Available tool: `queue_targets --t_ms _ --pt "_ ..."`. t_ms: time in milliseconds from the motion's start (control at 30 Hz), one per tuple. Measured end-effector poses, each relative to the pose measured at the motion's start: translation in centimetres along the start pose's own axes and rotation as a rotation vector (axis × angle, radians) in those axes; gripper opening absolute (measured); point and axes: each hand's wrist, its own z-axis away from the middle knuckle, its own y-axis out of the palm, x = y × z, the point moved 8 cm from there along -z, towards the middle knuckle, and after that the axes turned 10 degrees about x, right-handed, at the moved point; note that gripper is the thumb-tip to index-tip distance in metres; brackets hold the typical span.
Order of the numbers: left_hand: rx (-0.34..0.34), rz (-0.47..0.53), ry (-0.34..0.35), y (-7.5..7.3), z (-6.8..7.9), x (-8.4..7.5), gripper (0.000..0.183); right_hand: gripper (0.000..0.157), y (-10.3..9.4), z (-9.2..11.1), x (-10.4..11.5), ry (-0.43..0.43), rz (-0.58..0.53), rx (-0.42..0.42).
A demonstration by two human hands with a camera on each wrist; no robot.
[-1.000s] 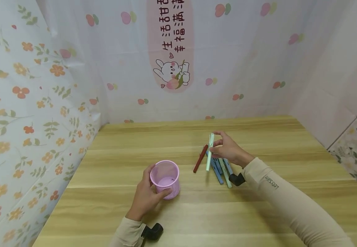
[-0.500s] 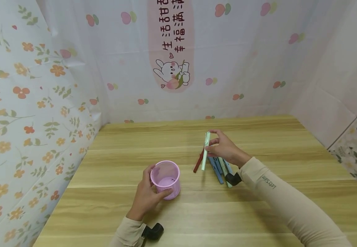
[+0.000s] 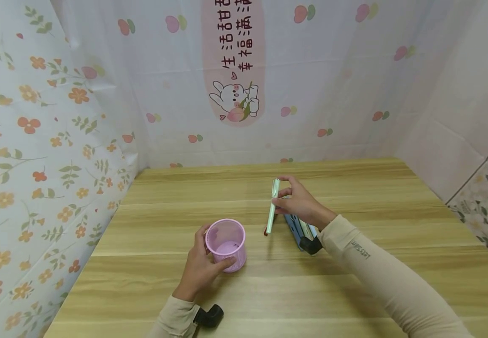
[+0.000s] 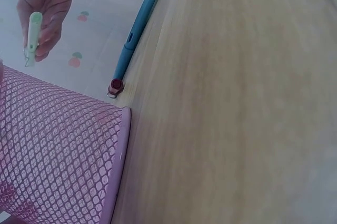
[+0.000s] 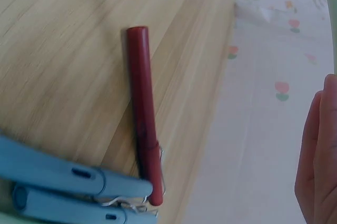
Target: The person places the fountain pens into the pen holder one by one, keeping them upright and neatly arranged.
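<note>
A pink mesh pen holder (image 3: pixel 227 244) stands upright on the table, and my left hand (image 3: pixel 203 267) grips it from the left side. Between thumb and fingers my right hand (image 3: pixel 299 202) pinches a light green pen (image 3: pixel 272 209), held tilted above the table. Below that hand lie a dark red pen (image 5: pixel 141 87) and several others, among them blue pens (image 5: pixel 73 174). The right wrist view shows a clip on the red pen. In the left wrist view the mesh wall (image 4: pixel 58 145) fills the lower left, with the right hand and green pen beyond it.
The wooden table (image 3: pixel 163 216) meets a printed white curtain (image 3: pixel 159 84) at its back. A flowered cloth (image 3: pixel 37 164) hangs along the left side. Black wrist cameras (image 3: pixel 209 317) sit on both sleeves.
My right hand has moved left with the light green pen, which now passes over the red pen and partly hides it. The left hand and pen holder have stayed in place.
</note>
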Motion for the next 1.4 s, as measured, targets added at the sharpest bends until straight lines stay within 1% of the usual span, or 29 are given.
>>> queue_targets --t_ms 267,733,933,1067,1167,1300,1400 --pt "-0.001 -0.014 -0.008 0.0 -0.1 0.0 0.096 0.07 1.2 -0.2 0.4 -0.016 -0.017 0.008" --pt "-0.002 0.001 -0.001 0.0 0.0 0.0 0.096 0.069 2.8 -0.5 1.2 -0.05 -0.026 -0.003" --pt "0.0 0.0 -0.012 0.0 0.0 0.1 0.096 0.07 3.3 -0.7 1.0 -0.037 -0.02 -0.028" --pt "0.003 0.0 0.0 0.0 -0.1 0.0 0.096 0.069 3.7 -0.8 1.0 -0.043 -0.013 -0.044" --pt "0.004 0.0 -0.004 0.0 0.0 0.1 0.096 0.069 4.3 -0.9 0.8 -0.046 -0.024 -0.033" --pt "-0.001 0.004 -0.032 0.0 0.4 0.3 0.096 0.071 5.1 -0.8 0.7 -0.037 -0.032 -0.007" --pt "0.0 0.002 -0.023 0.0 0.2 0.1 0.096 0.071 5.1 -0.8 1.0 -0.052 -0.035 -0.019"
